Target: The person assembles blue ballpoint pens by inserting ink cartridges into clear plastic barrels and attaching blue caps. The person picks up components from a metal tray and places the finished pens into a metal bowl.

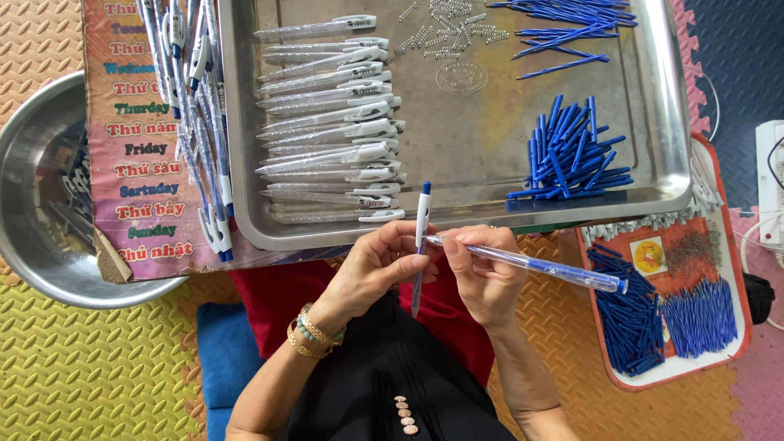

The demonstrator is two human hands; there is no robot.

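My left hand (371, 265) pinches an upright pen top (422, 214), white with a blue button, just below the steel tray's near rim. My right hand (482, 273) holds a clear pen barrel (563, 272) with a blue refill inside; it points out to the right. The two parts meet between my fingertips. On the steel tray (653, 98) lie a row of clear barrels with white clips (335, 131), a heap of blue plastic pieces (572, 155), thin blue refills (572, 16) and small metal springs (449, 28).
Finished blue-and-white pens (196, 106) lie on a coloured printed card (139, 163) at left. A round steel bowl (33, 245) sits further left. A red-rimmed white tray (727, 245) at right holds more blue refills and springs. Foam mats cover the floor.
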